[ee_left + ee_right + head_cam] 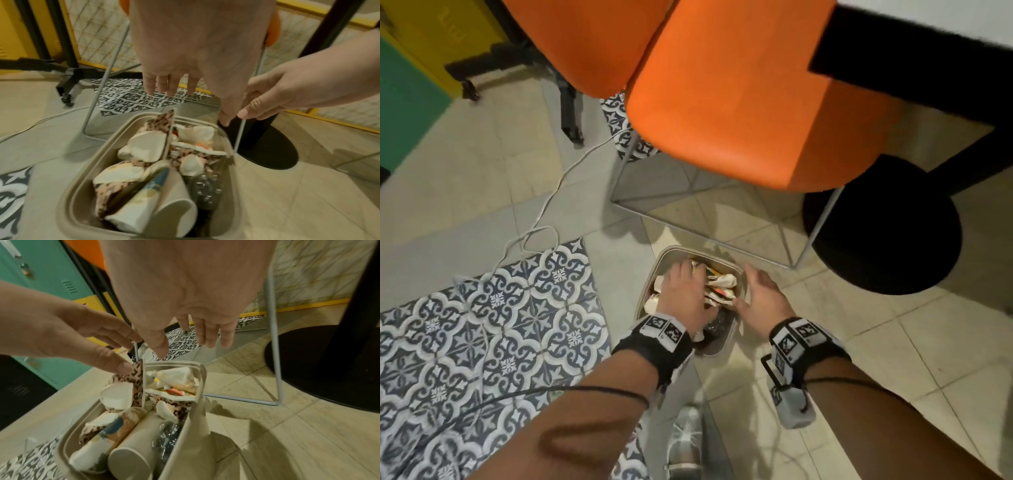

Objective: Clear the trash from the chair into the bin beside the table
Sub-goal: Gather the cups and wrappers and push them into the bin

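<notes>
both hands hang over the beige bin (650, 274), which stands on the tiled floor just in front of the orange chair (739, 113) and near the black round table base (883, 226).

left hand (685, 291): fingers straight and spread, palm down, directly above the bin's mouth; nothing held. in the right wrist view its thumb tip sits right at the upper edge of a leopard-print paper scrap (136, 374). touching or just clear, cannot tell.

right hand (763, 298): fingers loosely extended, empty, poised over the bin's right rim.

judgement: both palms face down over the opening because a load looks just let go, or is about to be pressed down. contents sit near rim height, so pushing down would make sense.

trash is in the bin: crumpled white paper (146, 146), a paper cup (174, 211) lying on its side, a printed cup (139, 201), crushed clear plastic (207, 186), a greasy wrapper (176, 378).

chair seat as seen from the head view carries no trash, though its far part runs under the table edge (914, 51) and is cut off. a second orange chair (585, 41) is partly out of frame.

hard to make out: bin bottom, hidden under the pile; motion blur softens the near rim in both wrist views. a white cable (544, 212) trails over the floor to the left, clear of the bin.
</notes>
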The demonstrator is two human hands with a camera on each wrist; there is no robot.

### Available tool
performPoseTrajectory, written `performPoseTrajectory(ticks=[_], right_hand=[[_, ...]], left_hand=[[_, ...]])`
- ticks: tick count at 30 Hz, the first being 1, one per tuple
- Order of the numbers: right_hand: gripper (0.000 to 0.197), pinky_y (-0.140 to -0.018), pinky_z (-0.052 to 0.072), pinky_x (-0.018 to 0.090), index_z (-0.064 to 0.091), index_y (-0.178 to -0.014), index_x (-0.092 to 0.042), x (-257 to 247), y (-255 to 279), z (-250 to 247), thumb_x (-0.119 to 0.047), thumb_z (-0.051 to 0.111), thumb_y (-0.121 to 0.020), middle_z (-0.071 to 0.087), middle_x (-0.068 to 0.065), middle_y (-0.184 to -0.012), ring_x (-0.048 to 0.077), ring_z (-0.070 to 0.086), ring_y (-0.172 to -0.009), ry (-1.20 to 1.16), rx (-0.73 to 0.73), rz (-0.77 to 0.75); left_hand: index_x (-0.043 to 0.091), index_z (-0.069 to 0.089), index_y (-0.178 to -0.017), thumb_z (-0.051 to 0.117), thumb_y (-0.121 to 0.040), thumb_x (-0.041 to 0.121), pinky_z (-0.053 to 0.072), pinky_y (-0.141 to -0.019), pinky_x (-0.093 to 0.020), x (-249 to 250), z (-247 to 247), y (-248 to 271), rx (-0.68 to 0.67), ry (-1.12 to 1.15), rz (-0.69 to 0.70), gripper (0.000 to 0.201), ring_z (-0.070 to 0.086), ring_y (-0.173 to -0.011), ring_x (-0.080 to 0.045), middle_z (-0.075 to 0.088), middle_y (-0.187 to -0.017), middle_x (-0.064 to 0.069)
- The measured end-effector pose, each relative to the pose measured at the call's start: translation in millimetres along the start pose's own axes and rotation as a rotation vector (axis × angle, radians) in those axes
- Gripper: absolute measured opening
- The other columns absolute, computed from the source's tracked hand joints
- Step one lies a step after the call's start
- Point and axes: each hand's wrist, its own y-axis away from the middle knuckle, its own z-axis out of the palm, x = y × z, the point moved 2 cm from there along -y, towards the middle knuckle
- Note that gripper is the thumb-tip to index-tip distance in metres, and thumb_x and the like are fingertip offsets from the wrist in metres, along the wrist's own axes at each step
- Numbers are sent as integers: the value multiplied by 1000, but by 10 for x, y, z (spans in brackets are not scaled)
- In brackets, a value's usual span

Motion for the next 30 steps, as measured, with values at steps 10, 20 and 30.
performPoseTrajectory(ticks=[10, 20, 30], right_hand=[[56, -107, 36, 34, 32, -144, -19, 1531, 1720, -1455, -20, 52, -91, 39, 9, -142, 23, 41, -129, -189, 257, 52], [31, -74, 52, 36, 72, -92, -19, 4562, 3718, -2704, -21, 43, -81, 72, 2, -88, 25, 67, -78, -182, 692, 107], [28, -75, 52, 42, 66, -110, -11, 6888, 5030, -2966, -16, 57, -84, 64, 15, -107, 36, 62, -93, -289, 935, 606]], left_hand=[[16, 53, -124, 54, -84, 32, 31, -104, -37, 2592, -497, 884, 23, 63, 315, 43, 36, -123, -29, 44, -127, -12], [19, 64, -111, 52, -88, 24, 43, -91, -31, 6309, -226, 1773, -100, 200, 660, 26, 52, -109, -19, 61, -113, -2], [24, 61, -110, 50, -93, 33, 49, -74, -24, 8193, 203, 2274, -300, 116, 806, 22, 61, -88, -13, 66, -105, 2]])
